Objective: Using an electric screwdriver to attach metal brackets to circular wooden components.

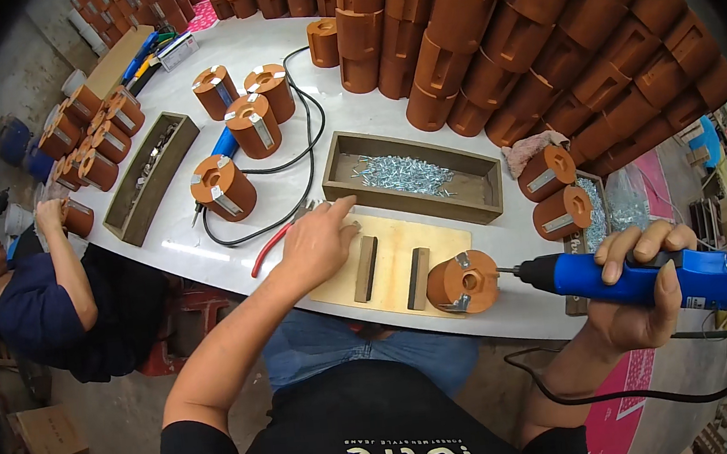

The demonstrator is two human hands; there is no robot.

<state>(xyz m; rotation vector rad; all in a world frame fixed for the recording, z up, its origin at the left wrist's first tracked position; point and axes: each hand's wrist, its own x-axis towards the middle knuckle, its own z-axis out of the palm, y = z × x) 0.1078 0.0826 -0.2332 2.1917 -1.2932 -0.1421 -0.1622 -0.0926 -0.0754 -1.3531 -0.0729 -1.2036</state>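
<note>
On the white table (255, 39), a brown cylinder (453, 281) sits at the near right corner of a pale wooden board (394, 264), its holed end showing, just beside the right one of two dark-edged bars (418, 279). The right hand (634, 318) is wrapped around a blue electric screwdriver (579, 275), its bit pointing left at the cylinder's edge; from here I can't tell whether the two touch. The left hand (319, 242) reaches over the board's far left corner, fingers loosely spread, near a wooden tray (414, 205) of silvery screws (407, 174). Red-handled pliers (270, 251) lie beside that wrist. Further left, four more cylinders (253, 125) stand near a black cable, and past them is a narrow tray (166, 190) of small metal pieces. Tall stacks of brown pieces (485, 37) line the far right side. At the table's left end a co-worker (43, 296) has one hand by another cylinder (79, 219).
</note>
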